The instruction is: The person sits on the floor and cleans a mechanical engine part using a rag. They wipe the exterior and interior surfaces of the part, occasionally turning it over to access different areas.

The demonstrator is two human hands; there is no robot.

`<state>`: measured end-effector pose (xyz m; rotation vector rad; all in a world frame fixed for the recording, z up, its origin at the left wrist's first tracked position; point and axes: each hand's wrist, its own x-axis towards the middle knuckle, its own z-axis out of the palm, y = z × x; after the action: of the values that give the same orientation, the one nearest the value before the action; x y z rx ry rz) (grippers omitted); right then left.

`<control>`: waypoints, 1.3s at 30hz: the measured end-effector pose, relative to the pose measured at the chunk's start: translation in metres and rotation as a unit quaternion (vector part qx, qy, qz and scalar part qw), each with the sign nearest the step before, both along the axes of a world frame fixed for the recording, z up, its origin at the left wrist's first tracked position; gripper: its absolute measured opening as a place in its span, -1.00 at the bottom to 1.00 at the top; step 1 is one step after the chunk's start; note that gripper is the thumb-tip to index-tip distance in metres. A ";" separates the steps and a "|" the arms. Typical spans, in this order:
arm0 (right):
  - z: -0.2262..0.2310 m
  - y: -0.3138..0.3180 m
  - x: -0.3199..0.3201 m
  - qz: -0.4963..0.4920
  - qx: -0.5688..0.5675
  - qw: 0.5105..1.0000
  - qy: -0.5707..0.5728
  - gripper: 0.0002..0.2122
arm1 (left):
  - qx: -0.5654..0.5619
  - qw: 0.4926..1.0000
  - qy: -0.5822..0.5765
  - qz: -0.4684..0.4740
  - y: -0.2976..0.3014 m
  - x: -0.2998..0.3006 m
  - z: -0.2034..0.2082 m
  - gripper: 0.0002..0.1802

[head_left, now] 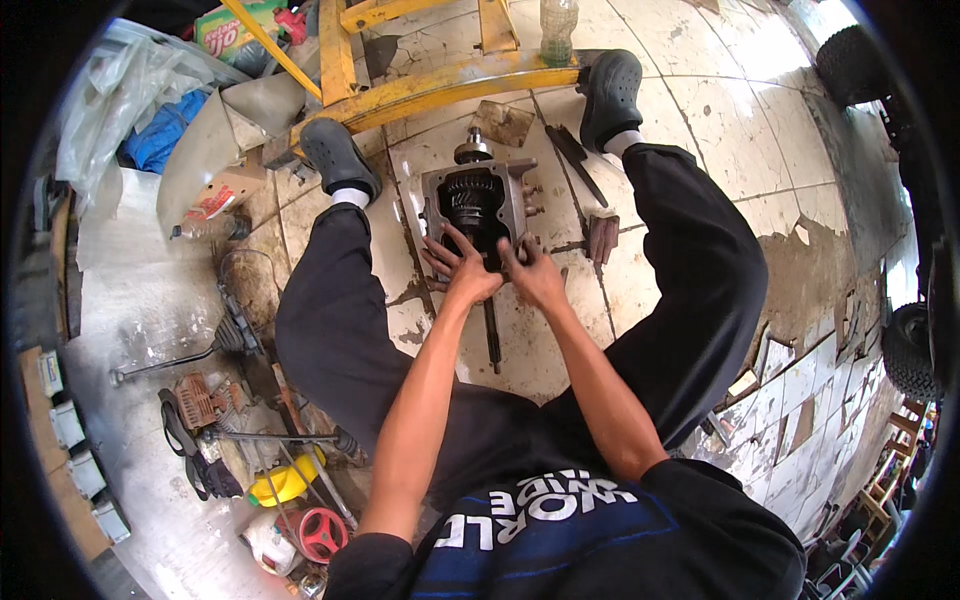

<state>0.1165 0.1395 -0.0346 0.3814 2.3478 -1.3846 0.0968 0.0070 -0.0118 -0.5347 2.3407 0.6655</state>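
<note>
left grip [470, 276] and right grip [538, 276] down at gray gear housing [516, 192], near end, can't tell if clenched

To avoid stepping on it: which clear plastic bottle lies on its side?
The clear plastic bottle left of the left grey rubber clog; the other bottle stands upright by the yellow metal frame.

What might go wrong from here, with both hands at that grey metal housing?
The bare left hand and right hand are close to dark toothed metal gears in the grey metal housing; either might get pinched.
The clear cylindrical bottle near the right perforated dark grey clog might topple if bumped.
</note>
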 end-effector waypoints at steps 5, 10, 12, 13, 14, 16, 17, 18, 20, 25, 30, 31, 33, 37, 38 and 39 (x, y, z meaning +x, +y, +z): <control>-0.003 -0.004 0.002 -0.001 0.014 1.000 -0.005 -0.05 | 0.019 0.999 0.039 -0.001 -0.010 0.005 -0.013 0.57; 0.002 0.012 -0.021 0.007 -0.054 0.994 -0.091 -0.03 | 0.089 0.996 0.022 -0.015 -0.013 0.003 0.002 0.60; -0.007 0.003 -0.008 0.004 -0.002 1.000 -0.017 -0.04 | 0.064 0.997 0.028 -0.038 -0.018 0.001 -0.001 0.61; -0.010 -0.001 -0.002 0.005 -0.001 1.000 0.016 -0.03 | 0.056 0.997 0.024 -0.036 -0.021 -0.001 -0.006 0.62; -0.012 0.000 0.004 0.006 0.004 0.999 0.041 -0.03 | 0.051 0.998 0.013 -0.035 -0.022 0.002 -0.011 0.63; 0.010 0.011 -0.012 0.001 -0.044 0.995 -0.090 0.01 | 0.049 0.998 -0.007 -0.042 -0.019 0.001 -0.008 0.69; 0.004 0.011 -0.023 0.014 -0.019 0.996 -0.085 0.02 | 0.052 0.998 0.002 -0.038 -0.019 0.001 -0.009 0.67; -0.001 0.010 -0.026 0.027 0.007 0.996 -0.080 0.03 | 0.051 0.998 0.009 -0.035 -0.019 0.002 -0.010 0.67; -0.007 0.008 -0.013 0.052 0.037 0.998 -0.024 0.04 | 0.045 0.998 0.022 -0.034 -0.015 0.003 -0.014 0.67; -0.005 0.015 -0.013 0.056 0.005 0.996 -0.073 0.04 | 0.037 0.998 -0.006 -0.041 -0.013 -0.002 -0.012 0.69; 0.008 0.007 -0.008 0.036 0.026 0.999 0.001 -0.02 | 0.022 0.999 -0.040 -0.025 -0.007 -0.009 0.001 0.66; 0.007 0.010 -0.011 0.047 0.013 0.998 -0.027 -0.04 | 0.019 0.999 -0.026 -0.031 -0.008 -0.005 -0.004 0.66; 0.006 0.013 -0.024 0.073 -0.019 0.995 -0.069 -0.08 | 0.017 0.999 -0.009 -0.037 -0.012 -0.006 -0.009 0.66; 0.012 0.006 0.000 0.065 0.060 0.996 0.017 -0.07 | 0.024 0.999 -0.008 -0.032 -0.015 -0.007 -0.010 0.62; 0.007 0.009 -0.007 0.058 0.056 0.997 0.004 -0.06 | 0.027 0.999 -0.008 -0.031 -0.014 -0.005 -0.009 0.60; 0.002 0.011 -0.014 0.050 0.051 0.997 -0.011 -0.06 | 0.062 0.998 -0.016 -0.023 -0.008 -0.006 0.009 0.57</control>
<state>0.1021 0.1509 -0.0328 0.3015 2.3924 -1.2127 0.0912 -0.0011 -0.0026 -0.4311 2.2580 0.7680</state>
